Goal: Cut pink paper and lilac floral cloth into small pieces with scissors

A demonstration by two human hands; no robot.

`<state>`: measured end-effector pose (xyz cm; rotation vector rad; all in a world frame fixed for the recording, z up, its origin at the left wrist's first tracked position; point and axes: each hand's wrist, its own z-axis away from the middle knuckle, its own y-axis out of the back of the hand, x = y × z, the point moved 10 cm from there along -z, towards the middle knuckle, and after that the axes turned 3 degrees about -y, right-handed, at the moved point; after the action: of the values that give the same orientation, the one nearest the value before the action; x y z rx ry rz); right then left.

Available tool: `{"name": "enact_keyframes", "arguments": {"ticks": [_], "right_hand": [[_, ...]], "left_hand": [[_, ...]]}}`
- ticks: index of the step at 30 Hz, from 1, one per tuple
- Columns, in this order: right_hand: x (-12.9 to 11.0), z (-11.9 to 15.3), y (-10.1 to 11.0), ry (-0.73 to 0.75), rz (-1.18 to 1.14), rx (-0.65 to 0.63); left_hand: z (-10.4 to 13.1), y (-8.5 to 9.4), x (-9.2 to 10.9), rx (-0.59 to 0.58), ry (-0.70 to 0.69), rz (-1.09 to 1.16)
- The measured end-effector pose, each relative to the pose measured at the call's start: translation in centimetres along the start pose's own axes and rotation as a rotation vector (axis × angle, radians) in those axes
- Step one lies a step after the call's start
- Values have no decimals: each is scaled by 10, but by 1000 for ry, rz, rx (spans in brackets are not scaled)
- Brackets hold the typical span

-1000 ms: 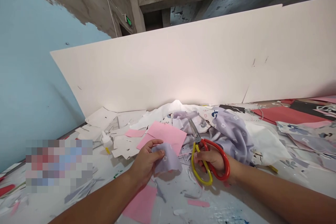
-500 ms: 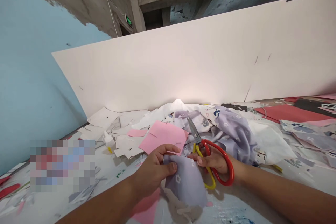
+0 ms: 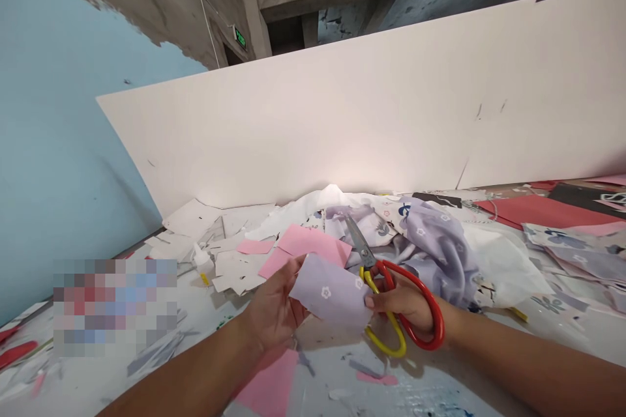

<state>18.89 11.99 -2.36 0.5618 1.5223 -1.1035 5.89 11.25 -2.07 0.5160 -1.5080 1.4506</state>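
A small piece of lavender fabric (image 3: 327, 293) with white flowers is stretched between my two hands above the table. My left hand (image 3: 276, 303) is closed on its left edge, with some fingers hidden behind the cloth. Thumb and fingers of my right hand (image 3: 408, 303) pinch the right edge. That same hand carries a pair of scissors (image 3: 360, 242) with one red and one yellow handle loop, blades pointing away from me. Beyond the hands lies a pink paper sheet (image 3: 313, 242), and another pink sheet (image 3: 271, 381) rests below my left wrist.
Crumpled lavender cloth (image 3: 435, 241) and white fabric (image 3: 503, 260) are heaped behind my right hand. A white glue bottle (image 3: 202, 259) stands among cut paper pieces on the left. Red sheets (image 3: 542, 210) lie far right. A tall white board (image 3: 342, 117) closes off the back.
The lavender piece has been lifted and spread flatter between both hands. My left hand has turned, its fingers now behind the cloth. The scissors shifted slightly, still in my right hand.
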Motion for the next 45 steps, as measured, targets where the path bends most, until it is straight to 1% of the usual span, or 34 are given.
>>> {"name": "enact_keyframes", "arguments": {"ticks": [1,3,5,7,9,13,16,20,23,26,28,29,31,34,36,38,40,42,45], "right_hand": [[-1,0,6,11,2,58],[-1,-1,13,22,10,134],[-1,-2,13,26,16,142],[-2,-3,13,31,16,142],[-2,-3,13,29,11,150],[1,-4,11,7,-15,164],[4,-4,10,-5,-48,177],[7,-4,13,-12,-79,201],[9,-4,12,-28,-85,179],[7,-3,8,-59,-73,109],[4,-1,1,-102,-43,22],[2,1,-3,-126,-21,-30],[-1,5,-12,-168,28,-131],[-2,13,-27,-205,85,-242],[1,18,-38,-219,81,-277],[5,20,-48,-214,36,-274],[9,21,-54,-206,-23,-239],[14,21,-55,-206,-66,-182],[17,17,-55,-193,-134,-138]], "left_hand": [[1,-8,-1,-74,1,60],[4,-23,-5,-213,22,91],[7,-33,-8,-308,6,65],[8,-37,-9,-359,-9,34],[8,-33,-10,-349,-1,53],[7,-23,-15,-300,63,146],[7,-21,-16,-296,60,122],[7,-22,-13,-264,-28,-34],[8,-22,-5,-221,-118,-140],[8,-12,11,-123,-229,-148],[6,-4,19,-64,-257,-130],[4,-1,20,-49,-241,-107],[-1,-1,12,-59,-130,-50],[-2,-13,-13,-157,90,-30],[3,-23,-30,-246,196,-74],[10,-30,-44,-300,280,-98],[15,-30,-53,-286,335,-123],[19,-28,-57,-269,374,-193],[25,-31,-60,-341,420,-307]]}}
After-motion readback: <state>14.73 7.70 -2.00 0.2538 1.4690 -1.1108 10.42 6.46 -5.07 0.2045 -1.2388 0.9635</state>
